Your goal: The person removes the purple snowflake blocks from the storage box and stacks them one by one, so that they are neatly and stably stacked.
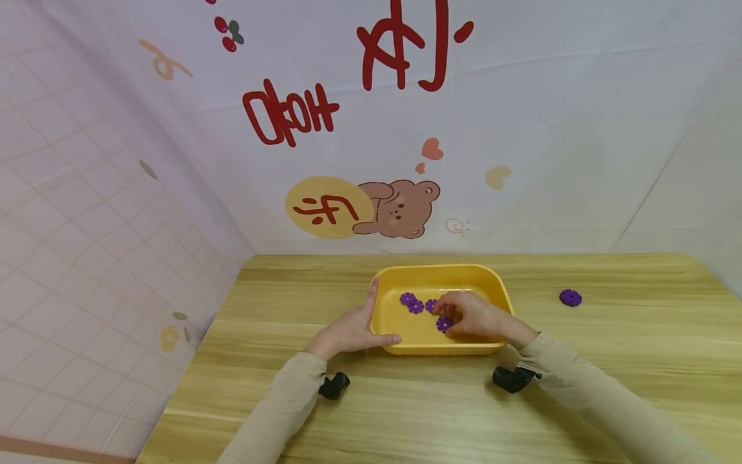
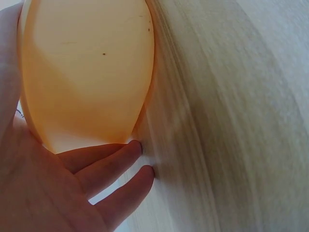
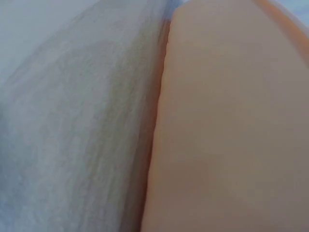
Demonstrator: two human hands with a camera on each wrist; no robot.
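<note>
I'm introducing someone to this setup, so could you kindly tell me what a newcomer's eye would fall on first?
Probably the yellow bin on the table, with purple discs on its floor and the right hand's fingers among them. The left hand touches the bin's left end. Behind, a white backdrop bears large red lettering and a printed bear.

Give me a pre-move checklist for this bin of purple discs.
1. Yellow bin flat on the table: ok.
2. Left hand holding the bin's left end: ok.
3. Right hand at the purple discs inside the bin: ok.
4. Disc pinched: cannot tell; the hand hides the contact.
5. Discs all apart: not ok; two leftmost overlap.
6. Purple pile right of the bin, clear of both hands: ok.
</note>
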